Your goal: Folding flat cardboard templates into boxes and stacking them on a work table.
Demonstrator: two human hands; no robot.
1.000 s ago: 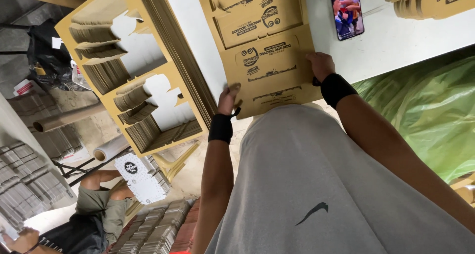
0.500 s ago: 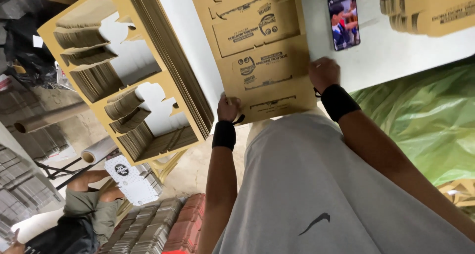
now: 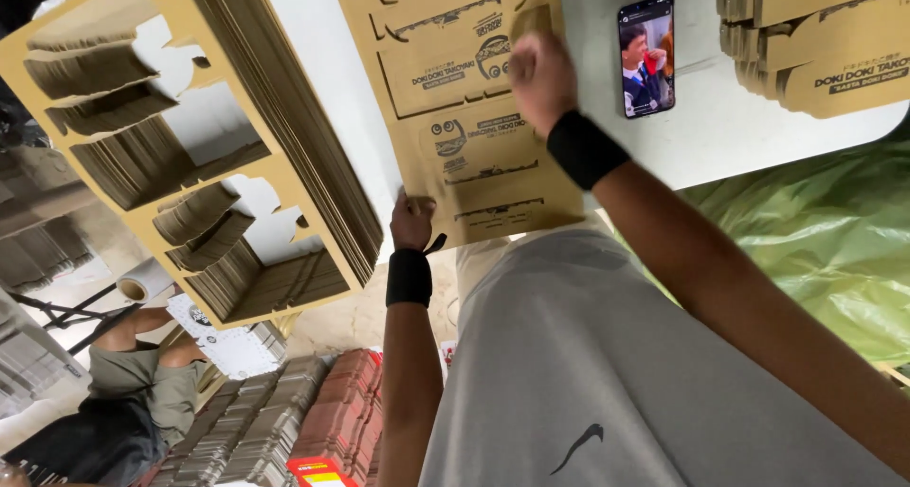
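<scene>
A flat brown die-cut cardboard sheet [image 3: 474, 117] with printed panels lies on the white table [image 3: 720, 136] and hangs over its near edge. My left hand [image 3: 412, 220] grips the sheet's lower left corner at the table edge. My right hand [image 3: 540, 74] presses on the sheet's right side, fingers curled over a panel. Both wrists wear black sweatbands.
A thick stack of punched-out cardboard frames [image 3: 190, 146] stands to the left. A phone [image 3: 646, 55] with a lit screen lies on the table, with a pile of folded boxes [image 3: 815, 41] beyond it. A green plastic bag [image 3: 815, 231] is on the right. Another person [image 3: 123, 383] sits low left beside stacked card bundles [image 3: 284, 421].
My right hand has moved up from the sheet's lower right edge to its upper right side. My left hand stays at the lower left corner. The view has moved closer.
</scene>
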